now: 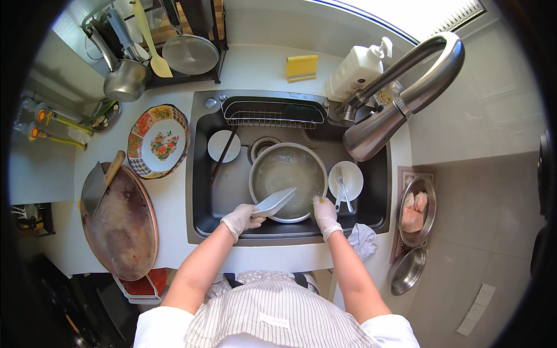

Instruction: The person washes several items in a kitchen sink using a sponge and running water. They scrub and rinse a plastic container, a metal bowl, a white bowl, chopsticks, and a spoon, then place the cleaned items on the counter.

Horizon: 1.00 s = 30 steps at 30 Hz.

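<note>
A clear glove covers my left hand (pixel 240 221), which grips a white dish (pixel 275 202) with raised sides, tilted over the metal basin (pixel 253 174). Cloudy water fills that basin inside the sink. At the basin's right rim, my gloved right hand (pixel 325 216) is closed around a green and yellow sponge (pixel 312 213), mostly hidden by the fingers. Just right of the basin sits a white bowl (pixel 354 176) holding a fork (pixel 343 185) and a white spoon (pixel 338 201). Left of it, a small white bowl (pixel 219 145) has dark chopsticks (pixel 224 156) across it.
Over the sink's right side hangs the faucet (pixel 370 135). A cleaver (pixel 96 191) lies on a round cutting board (pixel 122 235), near a floral plate (pixel 163 145). Raw meat fills part of a metal bowl (pixel 404 235) at right. A grey cloth (pixel 363 240) rests by the sink's edge.
</note>
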Tool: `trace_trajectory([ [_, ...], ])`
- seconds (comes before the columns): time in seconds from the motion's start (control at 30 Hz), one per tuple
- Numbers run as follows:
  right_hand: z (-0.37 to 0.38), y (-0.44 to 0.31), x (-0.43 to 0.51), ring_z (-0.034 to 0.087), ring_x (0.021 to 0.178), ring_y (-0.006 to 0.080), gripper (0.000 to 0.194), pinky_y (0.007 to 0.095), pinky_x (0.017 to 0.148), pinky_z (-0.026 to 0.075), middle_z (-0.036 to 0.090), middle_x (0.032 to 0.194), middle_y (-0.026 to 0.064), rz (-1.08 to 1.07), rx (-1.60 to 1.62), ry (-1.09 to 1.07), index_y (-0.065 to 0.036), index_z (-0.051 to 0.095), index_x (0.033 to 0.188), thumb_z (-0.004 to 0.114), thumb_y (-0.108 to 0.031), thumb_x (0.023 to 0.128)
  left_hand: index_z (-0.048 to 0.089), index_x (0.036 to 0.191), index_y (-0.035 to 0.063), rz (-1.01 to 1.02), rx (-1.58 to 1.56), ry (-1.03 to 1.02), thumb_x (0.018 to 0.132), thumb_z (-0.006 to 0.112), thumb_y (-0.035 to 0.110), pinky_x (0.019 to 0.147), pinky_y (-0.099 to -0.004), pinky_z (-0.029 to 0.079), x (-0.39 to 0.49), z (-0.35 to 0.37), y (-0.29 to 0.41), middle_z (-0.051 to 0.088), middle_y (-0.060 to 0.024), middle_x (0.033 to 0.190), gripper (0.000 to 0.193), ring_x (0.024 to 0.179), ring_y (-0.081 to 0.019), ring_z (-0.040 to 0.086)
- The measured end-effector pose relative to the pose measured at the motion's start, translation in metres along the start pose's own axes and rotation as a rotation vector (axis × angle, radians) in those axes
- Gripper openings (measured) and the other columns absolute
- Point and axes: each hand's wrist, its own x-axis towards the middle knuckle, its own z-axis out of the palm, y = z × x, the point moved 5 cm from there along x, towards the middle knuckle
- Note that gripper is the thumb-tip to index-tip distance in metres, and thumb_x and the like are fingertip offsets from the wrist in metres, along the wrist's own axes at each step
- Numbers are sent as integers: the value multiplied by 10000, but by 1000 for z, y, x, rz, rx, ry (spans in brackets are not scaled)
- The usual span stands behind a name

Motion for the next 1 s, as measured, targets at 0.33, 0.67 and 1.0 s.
trace_trajectory([
  [0.33,72,52,35,678,633,291,461,337,542,551,686,878,181,345,673,-234,85,616,1056,723,-232,739,580,1203,-43,117,-90,-237,864,473,116,514,-222,370,-57,-23,11,519,-12,708,389,496,-60,383],
  [0.67,-4,-3,-18,657,569,245,359,346,483,516,679,818,188,270,367,-105,63,625,971,671,-217,752,584,1189,-32,329,-60,-163,866,476,158,562,-258,385,-85,-50,14,484,-4,692,391,530,-87,400],
  [1.0,-30,12,-13,665,580,258,331,354,480,537,677,794,172,254,417,-38,79,645,950,699,-177,747,586,1179,-43,431,-283,-135,927,448,203,555,-253,398,-77,-64,10,512,12,648,378,531,-80,435],
])
